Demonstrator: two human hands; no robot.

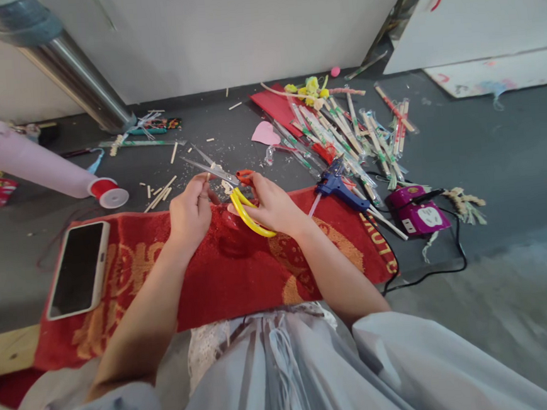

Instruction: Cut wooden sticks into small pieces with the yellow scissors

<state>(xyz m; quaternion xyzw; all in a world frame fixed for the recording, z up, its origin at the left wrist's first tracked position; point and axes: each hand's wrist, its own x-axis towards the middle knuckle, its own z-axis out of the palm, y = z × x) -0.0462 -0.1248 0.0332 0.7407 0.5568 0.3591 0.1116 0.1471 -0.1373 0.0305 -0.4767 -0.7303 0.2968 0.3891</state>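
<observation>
Dark grey surface (501,149) below a pale wall (251,36), red towel (242,286) along the near edge.
Wrapped sticks (343,127) heaped right, phone (77,271) on towel at left, blue glue gun (338,186) at right; right hand (274,211) grip closed around yellow-handled scissors (250,214), blades apart, above towel's far edge; left hand (189,215) grip narrow, fingertips pinching a small thin piece (208,178), mostly hidden, near blades.

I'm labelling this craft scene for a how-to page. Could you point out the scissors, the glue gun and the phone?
Scissors (247,221): head view, on the yellow handle.
Glue gun (343,191): head view, on the blue body.
Phone (78,269): head view, on the dark screen.
</observation>
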